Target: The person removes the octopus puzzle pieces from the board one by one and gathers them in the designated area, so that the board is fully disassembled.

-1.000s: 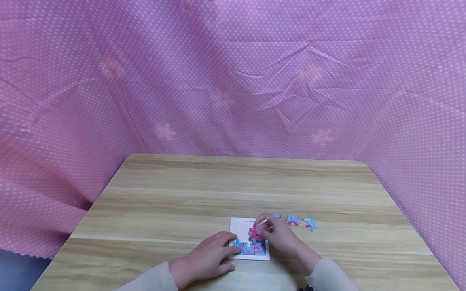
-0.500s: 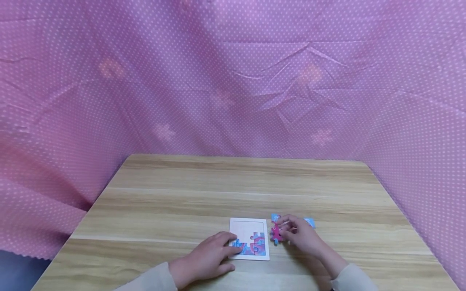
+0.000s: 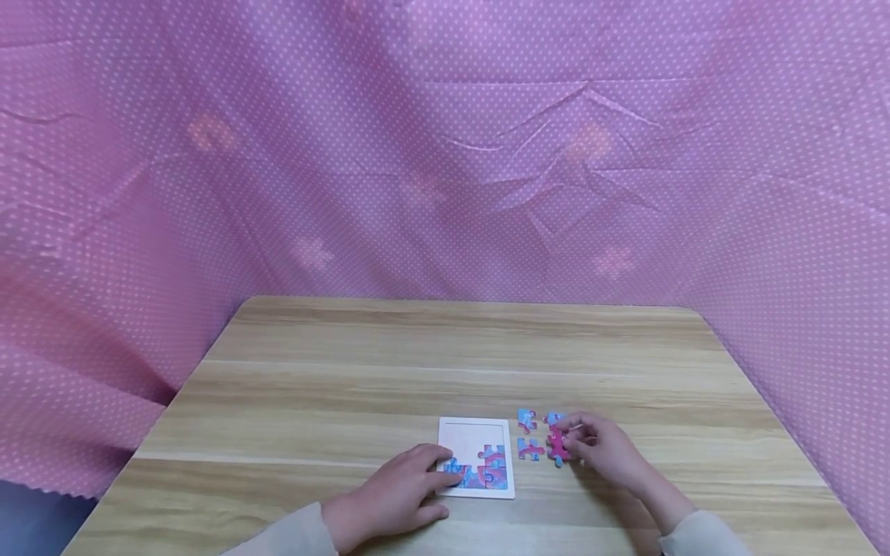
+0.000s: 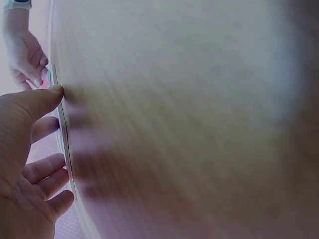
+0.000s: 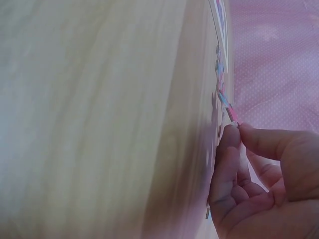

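A pink puzzle piece is pinched between the thumb and fingers of my right hand, close over the loose pieces on the table. The right wrist view shows the same piece tilted at the fingertips. My left hand rests with its fingers extended on the left side of the white puzzle tray. In the left wrist view, the tray appears edge-on beneath the fingertips. Blue-and-pink fitted pieces fill the tray's front row and part of its right side; the left fingers cover some of them.
Right of the tray lie loose puzzle pieces, one at the back and one nearer. Another loose piece lies partly behind the held one. The wooden table ends at a pink dotted curtain.
My right hand has moved right, from over the tray to beyond the two nearest loose pieces, carrying the pink puzzle piece. The left hand has stayed in place.
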Demonstrator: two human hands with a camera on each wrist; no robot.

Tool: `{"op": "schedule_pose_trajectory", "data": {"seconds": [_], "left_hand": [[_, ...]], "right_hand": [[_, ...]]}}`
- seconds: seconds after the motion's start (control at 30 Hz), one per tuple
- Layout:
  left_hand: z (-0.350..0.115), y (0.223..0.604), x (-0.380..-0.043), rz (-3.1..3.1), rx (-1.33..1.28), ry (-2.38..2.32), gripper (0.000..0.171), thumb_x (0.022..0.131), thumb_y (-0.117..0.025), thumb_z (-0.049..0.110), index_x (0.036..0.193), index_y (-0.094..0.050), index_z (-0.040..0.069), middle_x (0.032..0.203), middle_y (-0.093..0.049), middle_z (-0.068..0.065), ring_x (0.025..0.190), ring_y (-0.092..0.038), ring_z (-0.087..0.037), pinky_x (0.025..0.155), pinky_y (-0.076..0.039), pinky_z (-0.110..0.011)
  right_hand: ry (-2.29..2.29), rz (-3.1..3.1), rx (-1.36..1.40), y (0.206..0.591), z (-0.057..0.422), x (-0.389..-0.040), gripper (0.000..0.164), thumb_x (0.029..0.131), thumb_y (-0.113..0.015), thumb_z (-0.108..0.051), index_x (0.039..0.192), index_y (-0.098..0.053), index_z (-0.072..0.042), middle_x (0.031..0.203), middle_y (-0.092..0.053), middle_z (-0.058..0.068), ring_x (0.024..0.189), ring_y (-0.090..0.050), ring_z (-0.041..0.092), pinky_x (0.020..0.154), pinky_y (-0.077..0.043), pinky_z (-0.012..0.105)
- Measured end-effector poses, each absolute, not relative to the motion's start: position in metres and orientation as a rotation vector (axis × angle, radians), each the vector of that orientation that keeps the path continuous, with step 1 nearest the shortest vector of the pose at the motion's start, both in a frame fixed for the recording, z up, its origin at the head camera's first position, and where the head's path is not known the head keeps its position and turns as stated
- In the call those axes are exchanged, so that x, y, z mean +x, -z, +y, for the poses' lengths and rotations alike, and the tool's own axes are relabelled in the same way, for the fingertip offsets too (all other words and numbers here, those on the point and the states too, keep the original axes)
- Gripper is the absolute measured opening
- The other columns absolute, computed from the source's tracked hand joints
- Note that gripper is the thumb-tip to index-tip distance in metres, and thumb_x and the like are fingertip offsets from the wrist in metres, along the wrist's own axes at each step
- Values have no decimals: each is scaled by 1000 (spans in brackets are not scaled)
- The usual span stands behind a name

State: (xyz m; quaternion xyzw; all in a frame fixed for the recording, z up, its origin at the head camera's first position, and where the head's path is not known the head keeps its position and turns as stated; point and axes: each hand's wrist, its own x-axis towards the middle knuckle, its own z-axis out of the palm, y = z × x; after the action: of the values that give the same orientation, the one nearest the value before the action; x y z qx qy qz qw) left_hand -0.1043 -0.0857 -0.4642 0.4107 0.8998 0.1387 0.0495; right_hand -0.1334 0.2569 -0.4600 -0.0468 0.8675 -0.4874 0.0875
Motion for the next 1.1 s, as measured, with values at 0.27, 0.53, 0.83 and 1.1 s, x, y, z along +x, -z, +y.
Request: {"op": "schedule_pose_trajectory", "data": {"seconds": [0.27, 0.53, 0.83, 1.1], "left_hand": [[-85, 464, -104, 2736, 1238, -418, 45, 91, -62, 44, 132, -59, 26, 136, -48, -4, 124, -44, -20, 101, -39, -40], [-85, 464, -103, 2746, 1258, -422, 45, 91, -62, 43, 132, -59, 25, 135, -48, -5, 124, -44, -21, 101, -40, -40], [-85, 465, -103, 2754, 1284, -417, 45, 91, -62, 43, 132, -59, 24, 135, -48, -6, 124, -44, -21, 101, -40, -41], [-84, 468, -103, 2789, 1341, -433, 42, 91, -62, 41, 130, -61, 24, 132, -51, -7, 121, -47, -22, 99, -41, -40]], "right_hand": [[1343, 2686, -34, 461, 257, -133, 21, 81, -69, 1, 101, -69, -6, 84, -64, 1, 77, -59, 16, 57, -53, 27], [1285, 2718, -28, 463, 258, -133, 19, 81, -70, -1, 98, -70, -9, 85, -65, 0, 77, -59, 15, 57, -52, 26], [1344, 2682, -52, 461, 256, -131, 20, 80, -71, -3, 99, -68, -7, 83, -63, 1, 77, -59, 16, 58, -53, 26], [1405, 2635, -137, 457, 237, -132, 21, 80, -71, -3, 101, -68, -4, 84, -64, 1, 78, -60, 17, 60, -53, 26]]}}
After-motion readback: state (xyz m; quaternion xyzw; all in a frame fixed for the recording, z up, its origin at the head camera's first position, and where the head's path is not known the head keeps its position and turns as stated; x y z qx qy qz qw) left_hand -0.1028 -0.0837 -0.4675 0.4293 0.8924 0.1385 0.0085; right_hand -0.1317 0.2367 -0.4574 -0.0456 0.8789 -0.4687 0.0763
